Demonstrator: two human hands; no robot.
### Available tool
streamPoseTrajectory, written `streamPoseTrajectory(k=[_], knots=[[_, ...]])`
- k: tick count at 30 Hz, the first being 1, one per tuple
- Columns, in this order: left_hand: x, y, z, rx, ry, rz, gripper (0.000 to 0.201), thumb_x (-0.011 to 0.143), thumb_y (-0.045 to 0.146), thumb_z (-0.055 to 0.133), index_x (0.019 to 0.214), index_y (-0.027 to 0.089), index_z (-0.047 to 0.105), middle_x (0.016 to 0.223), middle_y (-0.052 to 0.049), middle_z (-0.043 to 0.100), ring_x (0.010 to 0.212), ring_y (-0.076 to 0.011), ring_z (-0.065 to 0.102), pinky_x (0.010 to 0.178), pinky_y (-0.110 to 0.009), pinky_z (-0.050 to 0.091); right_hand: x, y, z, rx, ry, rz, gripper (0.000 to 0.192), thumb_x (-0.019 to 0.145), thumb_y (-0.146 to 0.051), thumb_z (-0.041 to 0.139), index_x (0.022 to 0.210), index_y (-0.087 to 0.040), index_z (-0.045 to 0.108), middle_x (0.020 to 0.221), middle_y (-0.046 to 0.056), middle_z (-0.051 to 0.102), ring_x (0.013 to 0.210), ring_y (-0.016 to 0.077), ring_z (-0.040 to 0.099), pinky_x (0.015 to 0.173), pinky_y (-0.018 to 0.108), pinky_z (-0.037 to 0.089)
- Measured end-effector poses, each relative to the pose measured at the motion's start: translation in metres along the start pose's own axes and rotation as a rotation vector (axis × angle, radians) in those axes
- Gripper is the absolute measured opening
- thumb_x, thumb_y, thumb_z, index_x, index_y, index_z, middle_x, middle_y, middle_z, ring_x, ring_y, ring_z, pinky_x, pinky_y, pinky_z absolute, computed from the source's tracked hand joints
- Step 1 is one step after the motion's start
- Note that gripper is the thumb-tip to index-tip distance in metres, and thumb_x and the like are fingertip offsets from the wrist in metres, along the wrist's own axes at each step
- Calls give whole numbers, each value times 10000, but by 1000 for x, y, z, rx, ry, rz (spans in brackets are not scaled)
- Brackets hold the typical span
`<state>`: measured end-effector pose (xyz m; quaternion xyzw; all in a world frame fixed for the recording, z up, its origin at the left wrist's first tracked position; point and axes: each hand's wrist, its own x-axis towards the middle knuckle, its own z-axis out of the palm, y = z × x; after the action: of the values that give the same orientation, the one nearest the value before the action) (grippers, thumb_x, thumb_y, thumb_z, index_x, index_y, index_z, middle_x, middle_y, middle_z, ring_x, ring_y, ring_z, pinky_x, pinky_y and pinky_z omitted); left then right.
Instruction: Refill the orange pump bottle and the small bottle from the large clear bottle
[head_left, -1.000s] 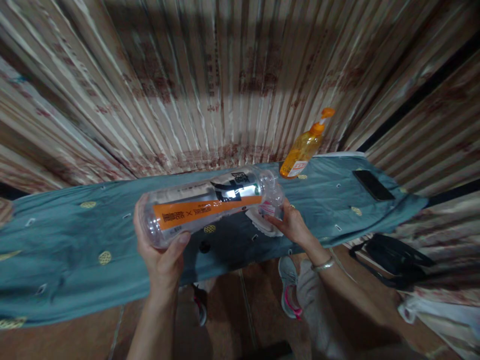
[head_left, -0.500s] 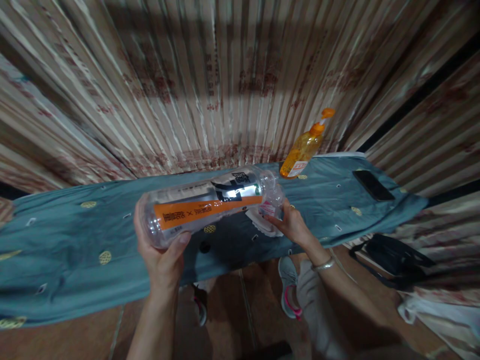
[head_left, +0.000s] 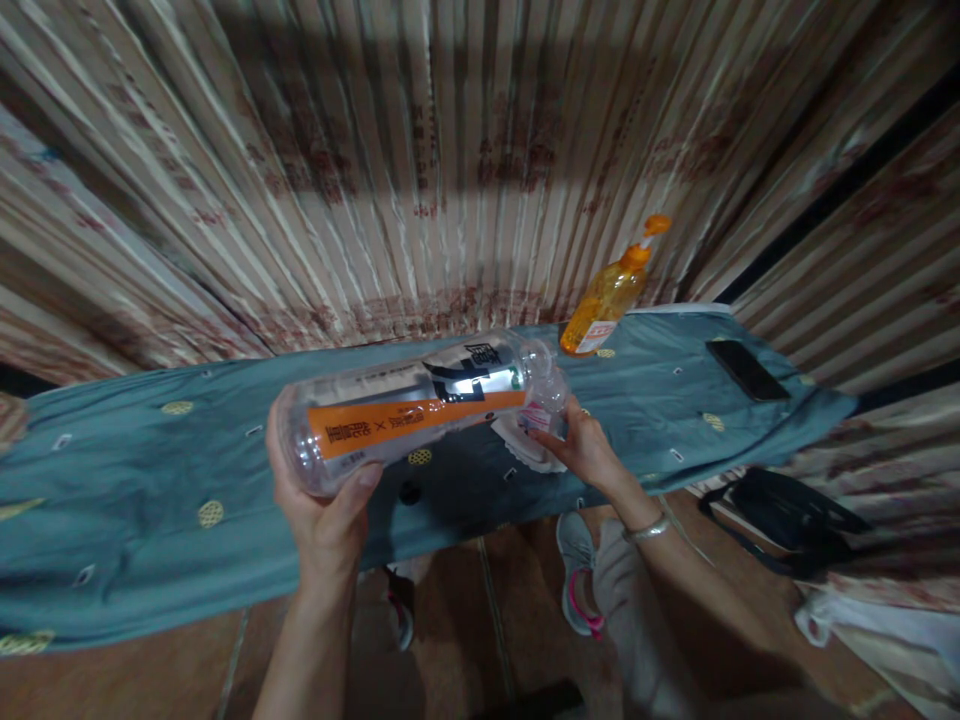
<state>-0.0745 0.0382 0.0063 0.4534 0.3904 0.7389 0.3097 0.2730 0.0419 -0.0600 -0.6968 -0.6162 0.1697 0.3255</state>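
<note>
- A large clear plastic bottle [head_left: 416, 412] with an orange label band lies on its side in the air above a teal cloth-covered table [head_left: 135, 470].
- The left hand [head_left: 324, 515] cups the bottle's base, thumb pressed against its side.
- The right hand [head_left: 586, 447] pinches the bottle's neck end, fingers closed on it.
- A white dish [head_left: 525, 447] lies on the cloth just under the neck.
- Farther right stand an orange pump bottle [head_left: 606, 297] and a dark phone [head_left: 746, 370], well apart.

The bottle [head_left: 409, 415] hides its neck behind the right fingers [head_left: 559, 440].
</note>
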Motion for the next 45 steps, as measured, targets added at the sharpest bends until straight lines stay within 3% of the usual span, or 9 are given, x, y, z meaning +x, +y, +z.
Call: streamPoseTrajectory(k=[12, 17, 27, 36, 39, 45], knots=[[-1, -2, -3, 66, -57, 44, 1016, 742, 688, 1089, 1639, 396, 712, 1707, -103, 688, 1576, -391, 692, 1329, -549, 617, 0, 1, 0, 1, 9, -21, 473, 900, -479, 872, 1275, -247, 699, 994, 95, 912, 892, 352, 893, 741, 369, 639], [-1, -2, -3, 37, -43, 33, 1029, 718, 675, 1109, 1628, 381, 729, 1741, -107, 672, 1630, -384, 658, 1381, -517, 565, 0, 0, 0, -9, -1, -5, 445, 890, -492, 883, 1216, -263, 685, 994, 95, 905, 897, 357, 891, 747, 380, 645], [0, 0, -1, 22, -33, 26, 1029, 689, 674, 1126, 1607, 397, 752, 1728, -92, 688, 1634, -390, 651, 1423, -566, 521, 0, -1, 0, -20, 10, -4, 456, 892, -486, 886, 1229, -256, 683, 1001, 94, 900, 878, 345, 878, 741, 372, 627], [-1, -3, -3, 69, -41, 41, 1041, 724, 706, 1087, 1642, 389, 711, 1757, -98, 656, 1657, -384, 635, 1408, -532, 543, 1, 2, 0, 27, 16, -22, 440, 874, -525, 864, 1182, -271, 679, 936, 76, 889, 824, 329, 856, 686, 354, 599], [0, -3, -2, 68, -35, 55, 1029, 707, 693, 1099, 1612, 368, 735, 1730, -115, 670, 1634, -410, 647, 1390, -567, 563, 0, 0, 0, 30, 11, 0, 429, 870, -519, 866, 1162, -278, 664, 938, 81, 887, 836, 339, 863, 696, 360, 610], [0, -1, -1, 8, -5, 2, 1052, 648, 647, 1148, 1582, 356, 762, 1723, -102, 674, 1648, -400, 626, 1336, -501, 603, 1, -2, 0, 18, 1, 4, 436, 873, -493, 867, 1188, -271, 662, 977, 88, 891, 890, 352, 878, 752, 377, 634]])
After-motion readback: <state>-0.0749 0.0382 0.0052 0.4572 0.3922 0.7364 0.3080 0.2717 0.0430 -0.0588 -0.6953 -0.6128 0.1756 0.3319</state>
